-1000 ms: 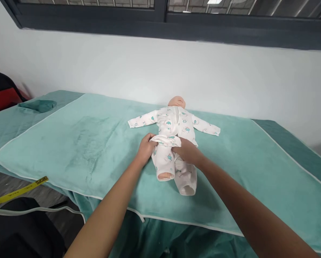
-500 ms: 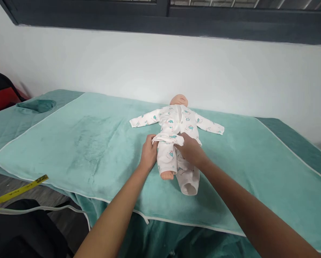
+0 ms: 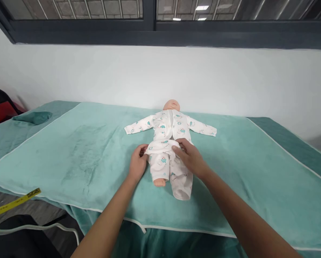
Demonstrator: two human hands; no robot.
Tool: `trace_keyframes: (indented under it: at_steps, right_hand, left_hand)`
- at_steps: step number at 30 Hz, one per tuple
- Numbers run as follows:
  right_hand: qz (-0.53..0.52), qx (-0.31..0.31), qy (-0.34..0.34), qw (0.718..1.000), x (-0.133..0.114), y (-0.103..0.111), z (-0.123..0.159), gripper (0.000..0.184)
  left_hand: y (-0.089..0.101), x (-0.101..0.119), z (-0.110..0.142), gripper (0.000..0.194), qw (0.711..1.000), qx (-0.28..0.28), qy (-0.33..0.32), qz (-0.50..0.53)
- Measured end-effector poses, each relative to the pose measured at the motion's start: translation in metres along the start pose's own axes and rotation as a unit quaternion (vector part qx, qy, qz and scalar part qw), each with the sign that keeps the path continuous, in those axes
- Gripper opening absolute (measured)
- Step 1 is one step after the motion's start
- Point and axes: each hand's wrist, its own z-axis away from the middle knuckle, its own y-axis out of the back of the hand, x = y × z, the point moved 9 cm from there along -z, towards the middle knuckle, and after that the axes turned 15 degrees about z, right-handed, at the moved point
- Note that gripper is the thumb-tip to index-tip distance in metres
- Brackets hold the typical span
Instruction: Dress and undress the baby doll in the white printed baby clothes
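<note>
A baby doll point(image 3: 171, 104) lies on its back, head toward the wall. It wears a white patterned long-sleeved top point(image 3: 163, 123), its sleeves spread out to both sides. Matching baby trousers point(image 3: 160, 166) are on its legs, with the waist part bunched across the hips. One foot shows at the left trouser cuff; the right cuff hangs open with no foot visible. My left hand point(image 3: 138, 163) pinches the left edge of the trouser waist. Over its right part, my right hand point(image 3: 188, 156) has thumb and fingers closed on the waistband.
A light green blanket point(image 3: 101, 118) covers the bed under the doll. Behind stands a white wall point(image 3: 138, 75) below a dark window frame point(image 3: 95, 34). A black and red bag point(image 3: 0, 107) sits at the far left. A yellow strap point(image 3: 15, 205) lies at lower left.
The trouser waist is spread wider and flatter over the doll's hips. My left hand has moved outward with its edge. The camera view has tilted up, showing more of the window.
</note>
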Motion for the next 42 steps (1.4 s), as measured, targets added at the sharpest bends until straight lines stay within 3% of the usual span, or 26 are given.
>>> trace_keyframes:
  at_steps: [2, 5, 8, 11, 14, 16, 18, 20, 23, 26, 28, 31, 34, 36, 38, 42]
  right_hand:
    - [-0.007, 0.070, -0.023, 0.997, 0.013, 0.018, -0.001, 0.027]
    - [0.133, 0.129, -0.023, 0.982, 0.020, 0.030, -0.008, 0.022]
    - [0.314, 0.082, 0.033, 0.945, 0.009, 0.015, -0.022, 0.020]
    - [0.414, 0.034, 0.036, 0.909, 0.003, 0.001, -0.033, 0.015]
    - [0.420, 0.020, 0.028, 0.907, -0.001, -0.004, -0.041, 0.010]
    - [0.372, 0.036, 0.020, 0.927, 0.002, 0.002, -0.045, 0.014]
    - [0.263, 0.070, -0.021, 0.962, 0.020, 0.019, -0.047, 0.018]
    - [0.099, 0.122, -0.098, 0.983, 0.055, 0.043, -0.043, 0.022]
    - [-0.097, 0.203, -0.218, 0.950, 0.126, 0.076, -0.022, 0.027]
    - [-0.043, 0.201, -0.308, 0.929, 0.178, 0.091, 0.004, 0.027]
    - [0.040, 0.216, -0.310, 0.925, 0.185, 0.095, 0.018, 0.028]
    - [0.054, 0.210, -0.230, 0.949, 0.159, 0.076, 0.019, 0.029]
    - [-0.028, 0.094, -0.117, 0.988, 0.112, 0.028, 0.006, 0.029]
    - [-0.078, 0.039, -0.075, 0.993, 0.088, 0.005, 0.002, 0.030]
    - [-0.108, 0.021, -0.071, 0.991, 0.080, -0.004, 0.001, 0.033]
    - [-0.155, -0.029, -0.042, 0.987, 0.075, -0.007, 0.006, 0.035]
  left_hand:
    - [0.004, 0.004, -0.006, 0.031, 0.998, 0.024, 0.007, 0.051]
    - [-0.002, 0.021, -0.022, 0.027, 0.998, 0.042, -0.003, 0.045]
    - [-0.042, 0.047, -0.039, 0.025, 0.994, -0.047, -0.051, -0.088]
    - [-0.088, 0.060, -0.043, 0.025, 0.946, -0.133, -0.104, -0.277]
    - [-0.109, 0.062, -0.040, 0.026, 0.905, -0.146, -0.124, -0.381]
    - [-0.114, 0.064, -0.037, 0.020, 0.892, -0.157, -0.145, -0.398]
    - [-0.106, 0.067, -0.040, 0.014, 0.900, -0.149, -0.149, -0.382]
    - [-0.078, 0.068, -0.052, 0.016, 0.933, -0.091, -0.118, -0.328]
    - [-0.009, 0.057, -0.071, 0.016, 0.975, 0.055, -0.040, -0.210]
    - [0.045, 0.040, -0.076, 0.013, 0.972, 0.137, -0.005, -0.192]
    - [0.064, 0.033, -0.071, 0.004, 0.964, 0.170, -0.015, -0.205]
    - [0.060, 0.034, -0.055, 0.018, 0.953, 0.180, -0.088, -0.226]
    - [0.026, 0.032, -0.038, 0.019, 0.963, 0.093, -0.140, -0.210]
    - [0.001, 0.018, -0.031, 0.018, 0.984, -0.015, -0.087, -0.155]
    - [-0.016, 0.004, -0.024, 0.018, 0.991, -0.104, -0.009, -0.089]
    - [-0.020, -0.002, -0.017, 0.022, 0.985, -0.152, 0.076, 0.023]
